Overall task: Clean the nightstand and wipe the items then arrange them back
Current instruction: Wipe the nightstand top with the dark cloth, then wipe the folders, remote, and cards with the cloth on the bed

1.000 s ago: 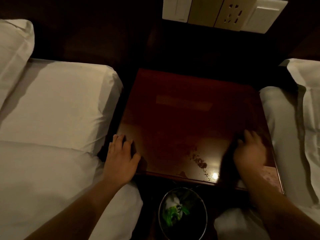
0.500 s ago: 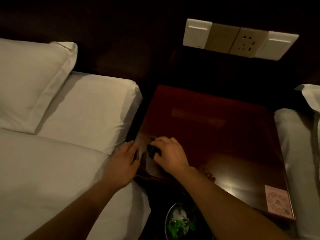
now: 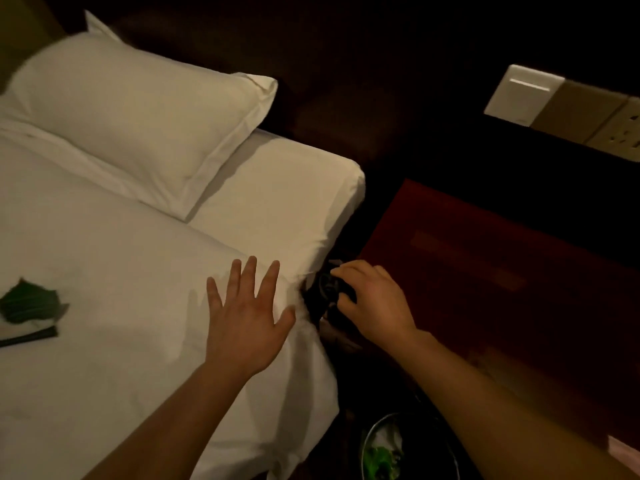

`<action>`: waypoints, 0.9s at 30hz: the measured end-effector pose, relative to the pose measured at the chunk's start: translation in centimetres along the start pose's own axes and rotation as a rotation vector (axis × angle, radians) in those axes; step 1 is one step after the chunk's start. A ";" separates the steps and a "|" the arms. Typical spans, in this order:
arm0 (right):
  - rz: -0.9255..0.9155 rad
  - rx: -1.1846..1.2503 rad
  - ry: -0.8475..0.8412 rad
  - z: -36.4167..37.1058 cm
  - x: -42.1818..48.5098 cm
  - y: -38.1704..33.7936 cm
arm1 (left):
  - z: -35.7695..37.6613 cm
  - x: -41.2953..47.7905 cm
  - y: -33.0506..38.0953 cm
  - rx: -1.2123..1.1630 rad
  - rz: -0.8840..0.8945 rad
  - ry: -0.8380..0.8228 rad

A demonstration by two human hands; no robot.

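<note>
The dark red nightstand (image 3: pixel 491 271) stands between two beds, its glossy top bare where I see it. My right hand (image 3: pixel 374 299) is closed on a dark cloth (image 3: pixel 322 296) at the nightstand's front left corner, by the mattress edge. My left hand (image 3: pixel 246 317) hovers flat over the white bed sheet (image 3: pixel 121 271), fingers spread, holding nothing. At the far left of the bed lie a dark green item (image 3: pixel 27 301) and a dark flat object (image 3: pixel 31 336); I cannot tell what they are.
A white pillow (image 3: pixel 138 112) rests at the head of the left bed. A round bin (image 3: pixel 408 448) with green and white litter stands on the floor below the nightstand. Wall switches and a socket (image 3: pixel 568 109) sit above it.
My right hand swept with the cloth from the nightstand's right front to its left corner. My left hand lifted off that corner and moved left over the bed. The view swung left.
</note>
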State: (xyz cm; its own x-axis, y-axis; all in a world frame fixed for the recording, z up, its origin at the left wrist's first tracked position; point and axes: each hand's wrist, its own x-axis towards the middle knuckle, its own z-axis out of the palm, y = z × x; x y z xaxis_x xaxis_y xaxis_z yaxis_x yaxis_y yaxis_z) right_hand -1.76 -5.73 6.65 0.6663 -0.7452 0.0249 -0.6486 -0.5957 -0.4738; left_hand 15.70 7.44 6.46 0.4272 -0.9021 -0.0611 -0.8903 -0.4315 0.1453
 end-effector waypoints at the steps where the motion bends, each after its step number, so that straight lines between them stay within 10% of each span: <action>1: -0.025 0.003 0.000 0.1 0.3 -1.0 | -0.3 -0.3 -0.7 -0.008 -0.020 0.008; 27: -0.304 0.134 -0.197 9.4 4.8 -27.9 | -4.7 -13.0 -23.8 -0.070 -0.452 0.041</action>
State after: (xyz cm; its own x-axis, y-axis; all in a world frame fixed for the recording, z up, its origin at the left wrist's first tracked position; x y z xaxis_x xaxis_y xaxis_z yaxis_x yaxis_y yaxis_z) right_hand 22.99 10.08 11.68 0.8871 -0.4613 0.0182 -0.3657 -0.7262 -0.5822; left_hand 32.11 29.48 8.46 0.7777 -0.6214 -0.0947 -0.6006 -0.7791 0.1796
